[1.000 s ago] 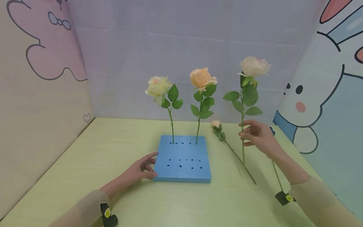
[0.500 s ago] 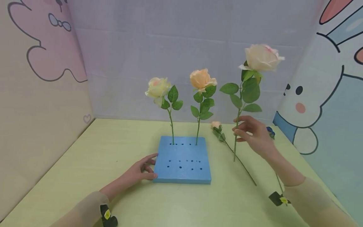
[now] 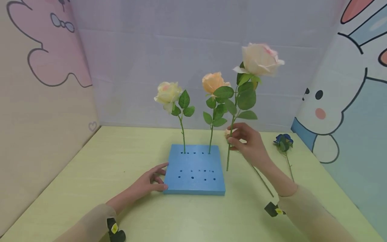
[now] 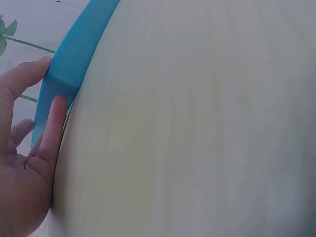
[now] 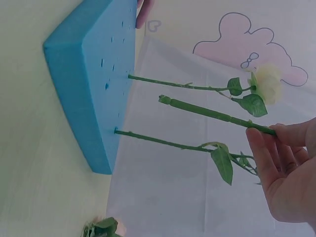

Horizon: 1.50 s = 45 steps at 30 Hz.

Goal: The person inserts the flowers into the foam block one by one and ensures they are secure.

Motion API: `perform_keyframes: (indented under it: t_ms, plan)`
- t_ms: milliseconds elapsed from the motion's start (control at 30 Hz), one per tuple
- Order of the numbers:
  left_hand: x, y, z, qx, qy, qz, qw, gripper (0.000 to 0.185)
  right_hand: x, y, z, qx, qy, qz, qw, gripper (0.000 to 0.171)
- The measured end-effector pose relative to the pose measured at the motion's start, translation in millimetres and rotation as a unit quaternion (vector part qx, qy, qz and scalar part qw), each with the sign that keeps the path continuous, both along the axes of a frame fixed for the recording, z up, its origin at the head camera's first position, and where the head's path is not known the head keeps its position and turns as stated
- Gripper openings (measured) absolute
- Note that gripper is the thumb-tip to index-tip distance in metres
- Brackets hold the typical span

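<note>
2 artificial roses already stand in the back row of holes of the blue foam block (image 3: 195,169): a pale yellow rose (image 3: 168,92) on the left and an orange rose (image 3: 213,82) beside it. The right hand (image 3: 246,144) pinches the stem of a 3rd one, a cream-pink rose (image 3: 259,59), between thumb and fingers (image 5: 261,148) and holds it upright in the air, just right of the block, with the stem end free and in no hole yet. The left hand (image 3: 148,181) rests with straight fingers against the left edge of the block and grips nothing. On the counter (image 3: 99,174), 2 more flowers lie: a blue one (image 3: 283,140) well to the right, and a small peach bud mostly hidden behind the right hand. So I judge 2 of 5 are placed, 1 is in hand, 2 wait
</note>
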<state>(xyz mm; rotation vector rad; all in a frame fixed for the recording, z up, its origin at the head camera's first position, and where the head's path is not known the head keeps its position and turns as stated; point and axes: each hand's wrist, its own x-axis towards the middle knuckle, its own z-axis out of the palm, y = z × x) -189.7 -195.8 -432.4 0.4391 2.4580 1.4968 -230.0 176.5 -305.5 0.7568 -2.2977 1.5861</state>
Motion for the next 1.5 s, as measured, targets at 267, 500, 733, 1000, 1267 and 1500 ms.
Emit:
perform_keyframes:
  t_ms: [267,500,733,1000,1267,1500]
  plan:
    - [-2.7,1,-1.5,-0.006,-0.011,0.007,0.9999,0.082,-0.4,-38,-4.1,-0.011,-0.002,0.025,1.000,0.025]
    - [-3.3,0,-1.3,-0.006,-0.008,0.003,0.9999,0.083,-0.5,-64,-6.0,-0.020,-0.009,0.039,0.999,0.020]
    - [-2.1,0,-0.1,0.000,-0.009,-0.001,1.0000,0.082,-1.2,-81,-9.7,-0.021,-0.006,0.042,0.999,0.017]
    - [-1.8,0,0.2,0.000,-0.001,-0.008,1.0000,0.082,-8.6,-92,-18.3,-0.020,-0.006,0.054,0.998,0.015]
    - [-3.7,1,-1.9,-0.008,-0.013,0.007,0.9999,0.083,-14.0,-103,-21.5,-0.023,-0.024,0.058,0.998,0.015]
    - [-4.8,0,-4.5,-0.009,-0.012,0.006,0.9999,0.083,-18.5,-111,-23.3,-0.015,-0.030,0.058,0.998,0.015]
